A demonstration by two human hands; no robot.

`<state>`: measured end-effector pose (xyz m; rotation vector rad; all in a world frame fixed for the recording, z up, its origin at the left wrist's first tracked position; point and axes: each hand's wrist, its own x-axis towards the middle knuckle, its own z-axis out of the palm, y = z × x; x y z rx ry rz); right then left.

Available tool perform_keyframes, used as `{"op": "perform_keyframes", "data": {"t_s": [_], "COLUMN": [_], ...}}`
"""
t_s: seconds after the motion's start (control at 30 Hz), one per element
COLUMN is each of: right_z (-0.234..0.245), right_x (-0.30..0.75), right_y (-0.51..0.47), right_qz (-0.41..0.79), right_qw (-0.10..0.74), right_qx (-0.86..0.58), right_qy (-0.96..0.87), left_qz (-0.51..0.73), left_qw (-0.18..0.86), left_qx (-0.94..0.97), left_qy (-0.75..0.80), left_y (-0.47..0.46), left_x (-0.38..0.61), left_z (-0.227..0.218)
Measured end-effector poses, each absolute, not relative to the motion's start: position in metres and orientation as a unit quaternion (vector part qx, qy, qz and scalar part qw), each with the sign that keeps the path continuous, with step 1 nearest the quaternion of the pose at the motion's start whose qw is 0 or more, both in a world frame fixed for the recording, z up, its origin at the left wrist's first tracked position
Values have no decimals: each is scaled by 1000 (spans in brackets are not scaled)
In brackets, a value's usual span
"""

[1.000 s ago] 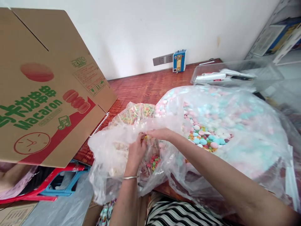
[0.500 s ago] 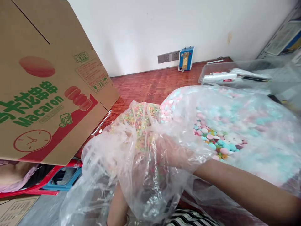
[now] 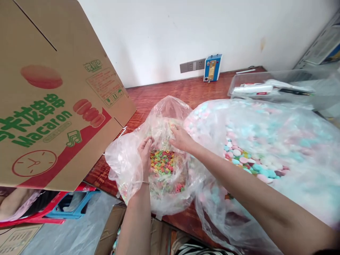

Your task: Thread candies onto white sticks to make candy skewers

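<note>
A clear plastic bag [image 3: 127, 166] of small multicoloured ring candies [image 3: 162, 162] sits on the wooden table [image 3: 164, 94] in front of me, its mouth spread open. My left hand [image 3: 145, 150] is inside the mouth, fingers curled on the near left wall of the bag. My right hand [image 3: 181, 139] grips the bag's film at the far right side of the opening. To the right lies a much larger clear bag [image 3: 278, 141] filled with pastel pink, blue and white round candies [image 3: 249, 163]; my right forearm rests across it.
A big cardboard box [image 3: 53, 99] printed "Macaron" leans at the left. A clear plastic tub [image 3: 278, 88] with pens stands at the back right. A small blue device [image 3: 212, 67] sits by wall sockets. Red and blue stools [image 3: 66, 205] and a carton are below the table edge.
The small bag's film, bunched over both hands half a second ago, is now pulled apart, so the opening is wide and the ring candies show. Both hands moved apart to its sides.
</note>
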<state>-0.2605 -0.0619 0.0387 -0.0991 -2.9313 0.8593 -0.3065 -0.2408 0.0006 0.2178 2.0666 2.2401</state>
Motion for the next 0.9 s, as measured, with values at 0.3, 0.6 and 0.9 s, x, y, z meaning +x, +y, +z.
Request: {"op": "perform_keyframes", "data": {"t_s": [0.3,0.6,0.9], "right_z": [7,17,-7], "right_x": [-248,-297,-279], "right_y": [-106,-64,-102], "right_qz": [222,213,193], "right_qw": [-89,55,-5], "right_qx": [46,-31,67], "right_qy": [-970,-975,-979], "left_qz": [643,722,735], "left_qw": [11,80,38], "left_qx": [52,55,94], "left_qy": [764,685,670], "left_y": [-262,-236,-221], "left_x": [-293,-319,-333], "left_z": [-28,-20,1]}}
